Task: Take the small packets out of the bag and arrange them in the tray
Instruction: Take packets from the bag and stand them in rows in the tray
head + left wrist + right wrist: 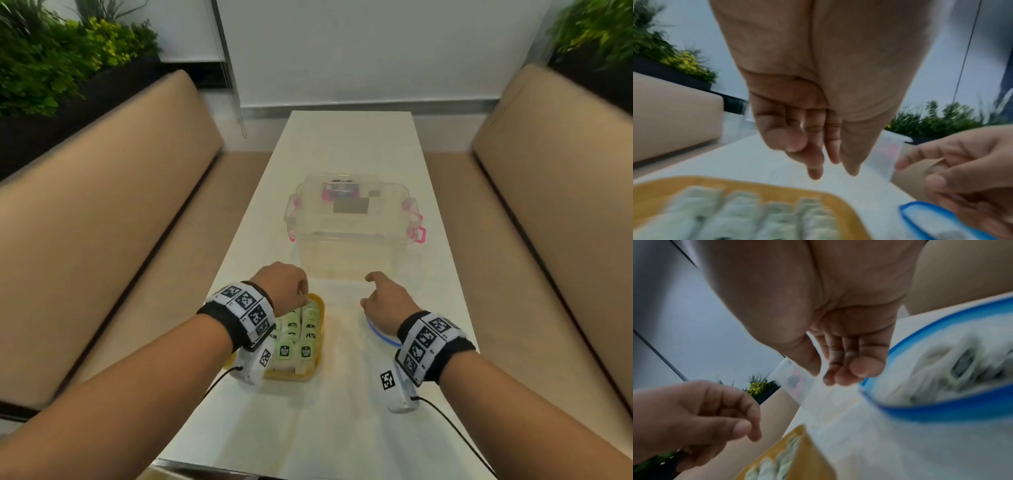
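Observation:
A yellow tray (pixel 319 310) near the table's front left holds rows of small pale green packets (pixel 296 337). My left hand (pixel 301 291) hovers over the tray's far end, fingers relaxed and pointing down, holding nothing; the left wrist view shows the empty left hand (pixel 818 155) above the tray (pixel 844 209). To the right lies a clear bag with a blue rim (pixel 380 334), partly hidden under my right hand (pixel 371 291). In the right wrist view that right hand (pixel 838 371) is loosely curled and empty beside the bag (pixel 941 408), which has packets (pixel 962 366) inside.
A clear plastic box with pink latches (pixel 352 222) stands on the narrow white table (pixel 342 144) just beyond both hands. Tan bench seats (pixel 102 205) run along both sides, with plants behind them. Cables trail from both wrist cameras.

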### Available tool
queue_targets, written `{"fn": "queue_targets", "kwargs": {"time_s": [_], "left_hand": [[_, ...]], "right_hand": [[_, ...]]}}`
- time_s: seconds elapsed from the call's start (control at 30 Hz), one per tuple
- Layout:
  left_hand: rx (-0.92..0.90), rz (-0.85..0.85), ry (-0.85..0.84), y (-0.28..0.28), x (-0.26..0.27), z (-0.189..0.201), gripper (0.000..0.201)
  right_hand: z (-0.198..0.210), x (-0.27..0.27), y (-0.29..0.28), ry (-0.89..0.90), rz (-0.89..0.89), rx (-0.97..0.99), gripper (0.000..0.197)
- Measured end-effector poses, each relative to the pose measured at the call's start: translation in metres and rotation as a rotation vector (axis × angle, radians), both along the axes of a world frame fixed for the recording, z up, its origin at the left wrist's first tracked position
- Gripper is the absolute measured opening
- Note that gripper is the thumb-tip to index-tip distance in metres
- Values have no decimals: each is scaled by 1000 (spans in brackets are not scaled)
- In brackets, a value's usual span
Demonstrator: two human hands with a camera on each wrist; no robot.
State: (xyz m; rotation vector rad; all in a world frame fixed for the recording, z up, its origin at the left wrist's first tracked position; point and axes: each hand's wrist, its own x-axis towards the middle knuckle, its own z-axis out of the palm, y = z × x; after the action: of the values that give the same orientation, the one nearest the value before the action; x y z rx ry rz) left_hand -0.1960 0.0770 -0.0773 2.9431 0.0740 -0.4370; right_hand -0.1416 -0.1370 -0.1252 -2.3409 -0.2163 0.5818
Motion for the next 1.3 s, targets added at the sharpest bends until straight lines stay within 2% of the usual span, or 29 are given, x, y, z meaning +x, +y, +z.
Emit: {"fn": "queue_targets", "kwargs": {"time_s": [0.1, 0.17, 0.23, 0.3, 0.47, 0.57, 0.63, 0.77, 0.93, 1.0, 1.07, 1.13, 1.2, 1.3], "left_hand": [[-172, -102, -47, -49, 10, -5, 19], [-205, -190, -53, -80, 19, -19, 17], [-219, -215, -54, -107, 28, -36, 16], [-239, -188, -37, -125, 34, -53, 21], [-159, -153, 117, -139, 44, -79, 39], [-175, -85, 190, -147, 37, -86, 75], [-182, -59, 212, -153, 31, -92, 91], [-241, 21, 230, -158, 19, -104, 98], [-196, 21, 250, -150, 12, -108, 92], [-240, 35, 216, -147, 10, -104, 89], [-355, 65, 101, -147, 6, -99, 76], [-404, 68, -63, -152, 0, -93, 54], [-331, 30, -162, -162, -5, -88, 38], [-100, -71, -108, -179, -7, -86, 46]], "right_hand": [[5, 11, -45, -95, -40, -101, 39], [2, 14, -70, -139, -11, -225, 27], [-7, 11, -90, -133, 15, -315, 19], [-16, 4, -103, -82, 34, -353, 20], [-43, -4, -118, 33, 84, -388, 46], [-51, -4, -122, 72, 89, -296, 64], [-54, -1, -124, 88, 128, -247, 77], [-60, 1, -131, 87, 199, -216, 85], [-65, 4, -140, 81, 258, -176, 79], [-67, 4, -142, 71, 261, -164, 77], [-68, 3, -144, 60, 243, -151, 75], [-70, 2, -144, 46, 228, -136, 74], [-72, 2, -144, 40, 213, -123, 74], [-72, 1, -142, 43, 203, -111, 76]]}}
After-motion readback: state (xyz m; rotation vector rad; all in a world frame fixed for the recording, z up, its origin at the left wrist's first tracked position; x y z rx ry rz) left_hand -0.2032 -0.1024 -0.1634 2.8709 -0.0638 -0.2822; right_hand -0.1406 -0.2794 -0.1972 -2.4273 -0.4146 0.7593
